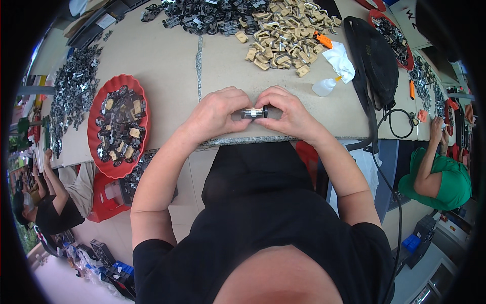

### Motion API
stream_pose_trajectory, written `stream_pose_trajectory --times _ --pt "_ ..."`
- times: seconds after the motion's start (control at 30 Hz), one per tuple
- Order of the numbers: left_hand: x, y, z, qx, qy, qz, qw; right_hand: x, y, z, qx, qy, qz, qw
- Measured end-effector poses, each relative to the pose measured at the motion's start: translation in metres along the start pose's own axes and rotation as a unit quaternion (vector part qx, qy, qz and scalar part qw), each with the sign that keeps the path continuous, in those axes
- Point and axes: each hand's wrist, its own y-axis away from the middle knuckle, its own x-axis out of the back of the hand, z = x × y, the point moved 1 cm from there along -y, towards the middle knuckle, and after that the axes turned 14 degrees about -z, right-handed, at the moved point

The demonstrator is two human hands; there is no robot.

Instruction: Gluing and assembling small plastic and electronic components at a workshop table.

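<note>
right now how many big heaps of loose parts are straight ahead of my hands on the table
2: a black heap beyond your left hand and a tan heap beyond your right hand, their edges meeting. Pieces deeper in each heap are hidden.

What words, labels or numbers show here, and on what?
White panel, upper right: large dark lettering, which I won't copy.
Black bag: faint mark, too small to read.
White label on the grey box, upper left: too small to read.
Held part: none readable.
</note>
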Motion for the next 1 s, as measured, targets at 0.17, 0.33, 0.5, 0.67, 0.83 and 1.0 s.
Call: stream_pose_trajectory --times 0.17,0.33,0.5,0.67,0.83,1.0 --pt "-0.006 -0.002 -0.006 -0.028 0.047 0.007 0.998 0.000 0.002 0.002 0.006 -0.020 -0.004 1.000" --pt "-0.007 -0.001 -0.005 -0.041 0.038 0.007 0.998 0.001 0.002 0.002 0.016 -0.025 -0.010 1.000" --pt "-0.002 0.004 0.004 -0.048 -0.061 0.011 0.997 -0.002 0.002 0.003 0.039 0.015 -0.012 0.999" --pt "0.007 0.013 0.019 0.014 -0.205 0.085 0.975 -0.005 0.001 -0.003 -0.072 -0.318 0.100 0.940" --pt "-0.012 0.007 0.024 -0.050 -0.290 0.135 0.946 -0.009 -0.005 -0.008 -0.211 -0.413 0.019 0.886" --pt "-0.023 0.008 0.027 0.026 -0.114 0.173 0.978 -0.011 0.001 -0.003 -0.167 -0.463 0.073 0.867"
